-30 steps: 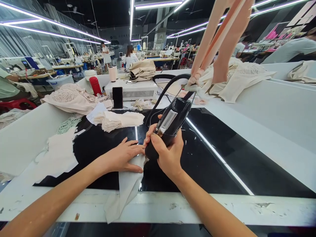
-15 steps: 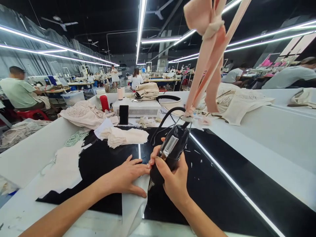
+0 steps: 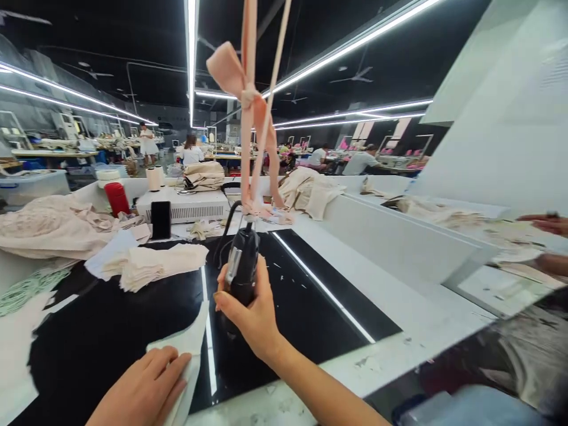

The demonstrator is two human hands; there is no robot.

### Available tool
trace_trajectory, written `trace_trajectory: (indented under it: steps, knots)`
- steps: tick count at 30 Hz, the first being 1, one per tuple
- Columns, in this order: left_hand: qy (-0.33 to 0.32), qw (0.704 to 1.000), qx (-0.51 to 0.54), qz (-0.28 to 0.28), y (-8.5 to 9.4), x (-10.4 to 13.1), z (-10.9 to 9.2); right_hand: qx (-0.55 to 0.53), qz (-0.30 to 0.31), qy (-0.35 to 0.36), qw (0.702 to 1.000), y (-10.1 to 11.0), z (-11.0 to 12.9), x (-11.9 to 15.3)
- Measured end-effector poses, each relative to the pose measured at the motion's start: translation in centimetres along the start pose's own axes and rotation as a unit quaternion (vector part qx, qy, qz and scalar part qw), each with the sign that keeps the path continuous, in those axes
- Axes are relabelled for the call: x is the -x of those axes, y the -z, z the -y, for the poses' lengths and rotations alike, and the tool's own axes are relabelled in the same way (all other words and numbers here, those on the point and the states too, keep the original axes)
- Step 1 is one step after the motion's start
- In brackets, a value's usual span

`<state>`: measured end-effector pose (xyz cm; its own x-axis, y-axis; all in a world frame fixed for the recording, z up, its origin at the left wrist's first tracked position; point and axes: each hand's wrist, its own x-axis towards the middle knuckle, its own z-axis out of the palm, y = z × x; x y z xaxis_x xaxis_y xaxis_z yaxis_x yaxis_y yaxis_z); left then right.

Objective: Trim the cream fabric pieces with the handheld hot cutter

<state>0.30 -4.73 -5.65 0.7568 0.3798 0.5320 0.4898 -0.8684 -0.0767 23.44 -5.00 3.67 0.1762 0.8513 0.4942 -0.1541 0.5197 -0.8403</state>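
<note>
My right hand [image 3: 260, 322] is wrapped around an upright black handheld electric tool [image 3: 242, 266] with a silver lever on its side. The tool hangs from knotted pink elastic straps [image 3: 248, 130]; its lower end is hard to make out against the black sheet [image 3: 288, 319]. At the lower left, my left hand [image 3: 142, 384] has its fingers bent and pressed together on a pale fabric piece [image 3: 190, 337]. This piece lies partly folded on the sheet, one tip pointing away from me; its near part is under the hand.
Stacked fabric pieces [image 3: 155, 263] lie ahead, near a phone [image 3: 160, 220], a white vented box [image 3: 186, 204] and a red thread cone [image 3: 116, 198]. Green cord [image 3: 31, 290] is at left. A low white partition [image 3: 399, 236] runs along the right; beyond it shows a co-worker's hand [image 3: 550, 223].
The view has turned right. My left hand has come back toward me, its spread fingers now closed on the fabric, which has shifted and folded. The right hand still grips the tool.
</note>
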Motion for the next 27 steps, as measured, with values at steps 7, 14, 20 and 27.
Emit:
trace_trajectory:
  steps: [7, 14, 20, 27]
  knots:
    - [0.013, 0.998, 0.052, -0.012, -3.6, 1.2, 1.7, 0.065, 0.002, 0.021, 0.998, 0.6, 1.3, 0.2]
    - [-0.027, 0.999, 0.032, 0.020, -3.5, 1.0, 2.5, 0.138, -0.016, 0.033, 0.990, 1.5, 2.2, 0.1]
    - [0.001, 0.994, 0.053, 0.091, -2.3, 0.1, 3.0, 0.128, -0.017, 0.066, 0.990, 2.3, 2.2, -0.3]
    - [0.049, 0.993, 0.060, 0.088, -1.3, -0.6, 2.5, 0.065, 0.024, 0.084, 0.994, 3.1, 1.5, -1.0]
